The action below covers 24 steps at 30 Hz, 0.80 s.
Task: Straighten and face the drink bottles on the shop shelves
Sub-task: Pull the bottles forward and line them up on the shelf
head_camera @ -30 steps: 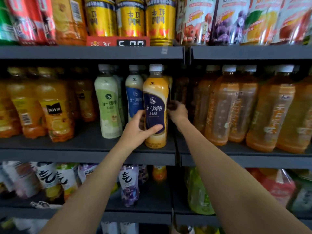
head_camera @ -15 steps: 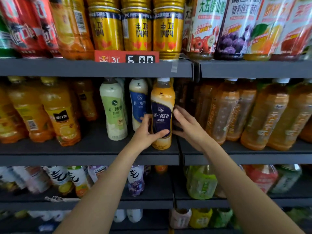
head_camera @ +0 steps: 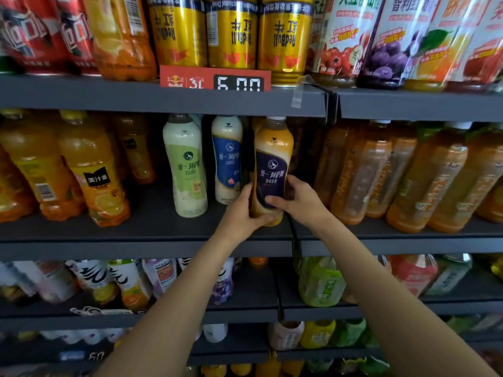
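head view: both hands closed round the yellow milk tea bottle (head_camera: 272, 170) at the middle shelf (head_camera: 136, 248) front edge — left hand (head_camera: 239, 216) cupping its base, right hand (head_camera: 299, 202) fingers wrapped across the label — likely to square its dark label outward beside the blue-label bottle (head_camera: 227, 159).

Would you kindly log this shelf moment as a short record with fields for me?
setting: shop drink shelves, head view
bottle in hand: orange milk tea bottle with dark blue label facing out, upright on middle shelf
left hand: grip on the bottle's lower left side
right hand: grip on its lower right side, thumb across the label
neighbours to the left: blue-label bottle, then green-label bottle
shelf above: gold cans, red price tag
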{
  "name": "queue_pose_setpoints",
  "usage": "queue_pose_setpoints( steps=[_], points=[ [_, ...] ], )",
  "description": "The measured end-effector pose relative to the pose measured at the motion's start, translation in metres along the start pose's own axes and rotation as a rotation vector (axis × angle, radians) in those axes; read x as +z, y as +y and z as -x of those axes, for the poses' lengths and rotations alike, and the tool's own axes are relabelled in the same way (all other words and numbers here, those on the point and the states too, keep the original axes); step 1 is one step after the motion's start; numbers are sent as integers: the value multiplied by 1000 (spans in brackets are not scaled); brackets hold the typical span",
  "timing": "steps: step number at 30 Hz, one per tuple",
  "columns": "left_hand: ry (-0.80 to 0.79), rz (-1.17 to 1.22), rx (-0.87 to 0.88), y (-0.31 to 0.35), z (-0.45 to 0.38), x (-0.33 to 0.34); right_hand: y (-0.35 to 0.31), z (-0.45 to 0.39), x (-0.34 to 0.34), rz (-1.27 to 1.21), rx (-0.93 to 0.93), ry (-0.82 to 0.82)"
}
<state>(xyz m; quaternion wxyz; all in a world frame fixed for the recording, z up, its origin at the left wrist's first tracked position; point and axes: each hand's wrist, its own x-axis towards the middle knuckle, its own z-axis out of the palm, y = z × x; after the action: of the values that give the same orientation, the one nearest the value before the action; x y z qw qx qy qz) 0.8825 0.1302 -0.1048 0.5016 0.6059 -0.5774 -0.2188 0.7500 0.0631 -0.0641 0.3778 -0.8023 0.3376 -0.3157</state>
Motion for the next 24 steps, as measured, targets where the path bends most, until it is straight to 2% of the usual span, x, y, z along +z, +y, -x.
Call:
queue_pose_setpoints(
  steps=[4, 16, 18, 21, 22, 24],
  points=[
    [4, 6, -42, -8, -5, -2, -5, -1, 4, 83, -10, 67],
    [32, -42, -91, -3, -12, 1, -1, 6, 7, 49, 67, 75],
    [196, -151, -52, 5, -5, 6, 0, 16, -3, 59, 38, 155],
    [560, -282, 109, 27, 12, 23, 0, 29, -28, 159, -66, 400],
    [596, -305, 177, 36, 15, 30, 0, 33, -37, 201, -88, 502],
    [557, -374, 280, 51, 13, 46, 1, 39, -54, 263, -58, 723]
  ],
)
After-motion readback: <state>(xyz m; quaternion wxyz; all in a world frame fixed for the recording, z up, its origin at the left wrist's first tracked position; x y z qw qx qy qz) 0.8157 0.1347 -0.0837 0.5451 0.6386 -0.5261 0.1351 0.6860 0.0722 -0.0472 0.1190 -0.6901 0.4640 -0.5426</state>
